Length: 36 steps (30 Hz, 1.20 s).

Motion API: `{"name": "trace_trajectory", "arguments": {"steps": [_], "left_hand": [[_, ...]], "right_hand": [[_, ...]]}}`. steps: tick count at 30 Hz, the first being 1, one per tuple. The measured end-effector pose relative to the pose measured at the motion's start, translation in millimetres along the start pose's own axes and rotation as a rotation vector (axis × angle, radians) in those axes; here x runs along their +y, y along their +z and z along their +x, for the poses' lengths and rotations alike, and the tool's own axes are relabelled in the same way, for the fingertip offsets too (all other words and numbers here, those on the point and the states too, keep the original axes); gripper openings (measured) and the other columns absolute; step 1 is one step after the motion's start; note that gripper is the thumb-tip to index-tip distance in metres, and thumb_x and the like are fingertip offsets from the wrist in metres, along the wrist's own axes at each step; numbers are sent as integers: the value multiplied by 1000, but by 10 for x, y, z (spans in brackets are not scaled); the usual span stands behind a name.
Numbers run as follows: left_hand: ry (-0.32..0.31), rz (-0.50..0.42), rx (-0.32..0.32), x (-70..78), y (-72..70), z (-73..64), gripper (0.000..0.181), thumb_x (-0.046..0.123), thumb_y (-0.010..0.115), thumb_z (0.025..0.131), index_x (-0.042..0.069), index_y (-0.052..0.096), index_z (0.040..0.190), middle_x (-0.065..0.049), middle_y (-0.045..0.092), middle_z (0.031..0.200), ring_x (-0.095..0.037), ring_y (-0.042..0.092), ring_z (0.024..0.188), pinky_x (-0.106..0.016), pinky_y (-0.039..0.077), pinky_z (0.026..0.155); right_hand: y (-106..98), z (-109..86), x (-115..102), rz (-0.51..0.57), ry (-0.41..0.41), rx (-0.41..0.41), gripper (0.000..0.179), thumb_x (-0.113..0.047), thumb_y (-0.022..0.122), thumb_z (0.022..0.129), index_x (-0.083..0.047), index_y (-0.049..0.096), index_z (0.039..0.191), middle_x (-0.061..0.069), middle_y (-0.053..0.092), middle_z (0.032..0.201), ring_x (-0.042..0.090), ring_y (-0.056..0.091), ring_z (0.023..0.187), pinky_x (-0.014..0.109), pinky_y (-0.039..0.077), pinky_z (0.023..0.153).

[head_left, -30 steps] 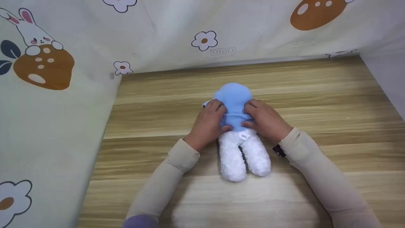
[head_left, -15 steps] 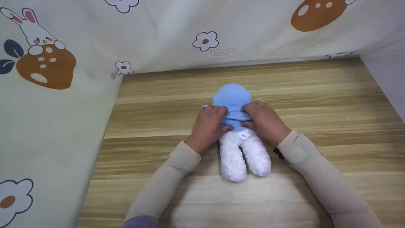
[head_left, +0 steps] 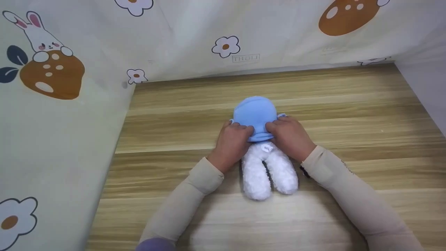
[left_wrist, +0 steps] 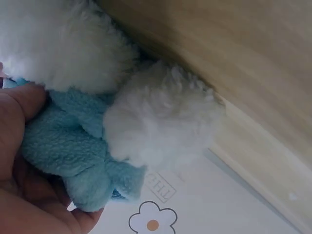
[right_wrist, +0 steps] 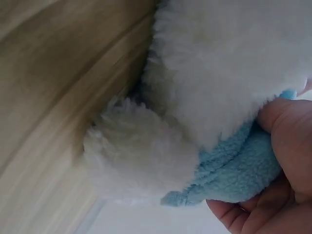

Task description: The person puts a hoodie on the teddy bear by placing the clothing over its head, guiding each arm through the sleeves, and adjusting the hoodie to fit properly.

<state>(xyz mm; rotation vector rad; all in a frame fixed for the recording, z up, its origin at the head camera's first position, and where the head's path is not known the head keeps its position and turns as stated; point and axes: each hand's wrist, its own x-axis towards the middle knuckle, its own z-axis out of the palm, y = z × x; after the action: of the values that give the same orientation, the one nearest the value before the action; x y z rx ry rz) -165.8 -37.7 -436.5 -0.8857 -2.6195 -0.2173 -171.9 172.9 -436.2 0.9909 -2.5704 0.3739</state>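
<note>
A plush toy (head_left: 256, 179) with white fluffy legs lies on the wooden table, legs toward me. Blue fleece clothing (head_left: 256, 113) covers its upper part, and the hem is bunched in a fold across the middle. My left hand (head_left: 231, 143) grips the blue fleece at the left side, and my right hand (head_left: 291, 137) grips it at the right. In the left wrist view, thumb and fingers pinch the fleece (left_wrist: 63, 139) beside a white furry arm (left_wrist: 161, 117). The right wrist view has the other furry arm (right_wrist: 141, 151) against the table. A white tag (head_left: 267, 148) shows above the legs.
Wood-grain table (head_left: 174, 115) surrounds the toy. A pale printed sheet (head_left: 184, 38) with flowers and a rabbit hangs along the back and left. Another pale panel (head_left: 423, 69) stands at the right edge.
Both hands have drawn slightly toward me, gathering the blue fleece. Its hem has folded into a narrower band, and the thumbs have gone out of sight in the head view. The legs stay put.
</note>
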Motion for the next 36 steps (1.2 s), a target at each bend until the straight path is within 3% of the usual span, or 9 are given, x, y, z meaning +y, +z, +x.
{"name": "trace_trajectory", "arguments": {"steps": [6, 10, 14, 17, 21, 24, 27, 31, 36], "left_hand": [[15, 61, 42, 30, -7, -59, 11, 22, 67, 89, 11, 66, 86, -3, 63, 84, -26, 64, 86, -55, 43, 98], [22, -9, -6, 7, -77, -83, 16, 23, 59, 89, 10, 68, 87, -4, 63, 93, -25, 62, 100, -65, 30, 105], [-31, -120, -94, -54, -135, -26, 31, 30, 52, 100, 11, 73, 86, -2, 64, 94, -23, 60, 104, -65, 24, 109], [-77, -132, -110, -56, -119, 32, 32, 36, 57, 101, 13, 74, 87, 0, 62, 92, -23, 60, 99, -62, 28, 109], [-125, -92, -117, -48, -94, 90, 29, 40, 66, 94, 12, 67, 103, -4, 57, 104, -27, 57, 105, -63, 30, 107], [-172, -60, -134, -76, -76, 123, 52, 49, 68, 91, 12, 59, 127, -9, 52, 119, -30, 50, 115, -58, 31, 107], [-197, -40, -171, -114, -67, 144, 67, 54, 66, 90, 14, 52, 142, -14, 47, 132, -32, 43, 123, -52, 31, 106], [-179, -49, -210, -132, -71, 153, 55, 52, 63, 93, 15, 61, 134, -15, 43, 140, -34, 37, 132, -50, 31, 106], [-137, -68, -199, -124, -61, 165, 43, 48, 63, 94, 12, 69, 117, -12, 44, 145, -36, 34, 137, -52, 31, 108]], "right_hand": [[-26, -33, 41, -27, -39, -12, 18, -7, 74, 80, -6, 56, 81, 8, 59, 74, 30, 58, 72, 44, 48, 71], [-100, -62, 63, -4, -90, -5, 16, -16, 64, 92, -5, 59, 81, 7, 57, 73, 29, 58, 68, 44, 49, 67], [-148, -39, 66, 34, -24, -19, 23, -22, 60, 100, -6, 60, 83, 5, 56, 69, 26, 56, 61, 44, 48, 57], [-107, -8, 61, 5, 55, -17, 23, -26, 66, 96, -4, 59, 95, 7, 57, 75, 26, 54, 59, 43, 47, 53], [-56, 31, 84, -60, 80, 0, 44, -32, 73, 91, 0, 55, 115, 16, 57, 100, 34, 57, 84, 48, 49, 68], [-55, 61, 110, -92, 96, -19, 61, -36, 75, 88, 4, 53, 129, 24, 51, 125, 43, 50, 116, 57, 45, 88], [-59, 93, 132, -79, 119, -78, 67, -39, 72, 90, 3, 51, 138, 29, 40, 143, 47, 35, 135, 63, 38, 99], [-37, 117, 151, -7, 121, -145, 51, -35, 68, 95, 1, 59, 130, 30, 35, 147, 48, 27, 140, 63, 34, 104], [-1, 107, 158, 55, 119, -124, 29, -28, 68, 95, -1, 66, 105, 29, 40, 144, 47, 29, 140, 60, 32, 107]]}}
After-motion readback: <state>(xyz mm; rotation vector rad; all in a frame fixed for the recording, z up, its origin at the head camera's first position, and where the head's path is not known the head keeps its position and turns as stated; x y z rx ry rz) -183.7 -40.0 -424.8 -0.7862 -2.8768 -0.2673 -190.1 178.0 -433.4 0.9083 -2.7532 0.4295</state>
